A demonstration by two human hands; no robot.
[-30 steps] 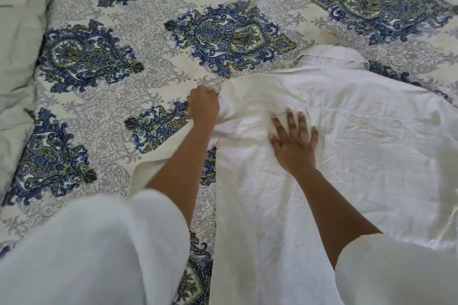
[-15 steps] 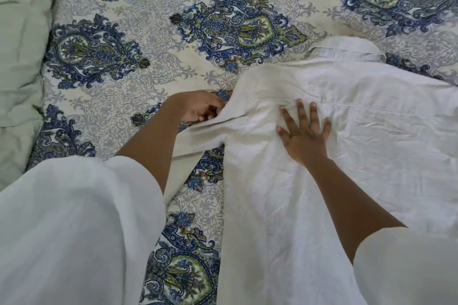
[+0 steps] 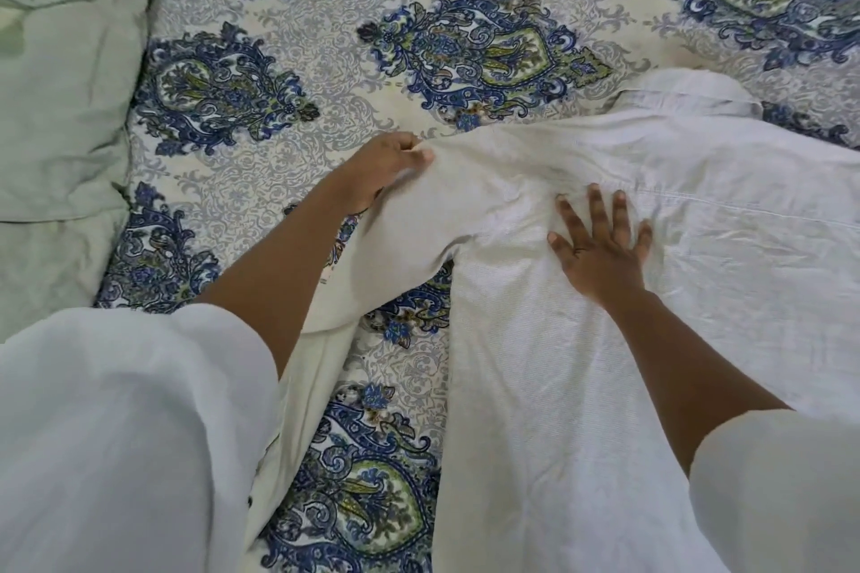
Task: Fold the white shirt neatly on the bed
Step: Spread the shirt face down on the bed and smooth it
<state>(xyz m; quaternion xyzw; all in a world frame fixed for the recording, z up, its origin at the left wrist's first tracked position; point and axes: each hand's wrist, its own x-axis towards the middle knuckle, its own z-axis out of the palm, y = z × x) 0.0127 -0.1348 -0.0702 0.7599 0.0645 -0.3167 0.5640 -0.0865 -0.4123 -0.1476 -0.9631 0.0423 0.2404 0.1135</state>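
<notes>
The white shirt (image 3: 675, 209) lies back-up on the patterned bed cover (image 3: 325, 61), collar (image 3: 688, 95) pointing away from me. My left hand (image 3: 386, 168) grips the shirt's left shoulder edge and holds the sleeve (image 3: 409, 237) slightly raised; the sleeve trails down toward me, partly hidden by my forearm. My right hand (image 3: 600, 247) presses flat on the shirt's upper back with fingers spread, just right of the armpit.
A pale green pillow (image 3: 60, 84) fills the left side. Blue-and-green medallions cover the bed cover on all sides of the shirt. My own loose white sleeves (image 3: 130, 442) block the lower corners of the view.
My left hand has moved left and up, drawing the sleeve and shoulder outward from the body of the shirt. My right hand has stayed pressed on the same spot.
</notes>
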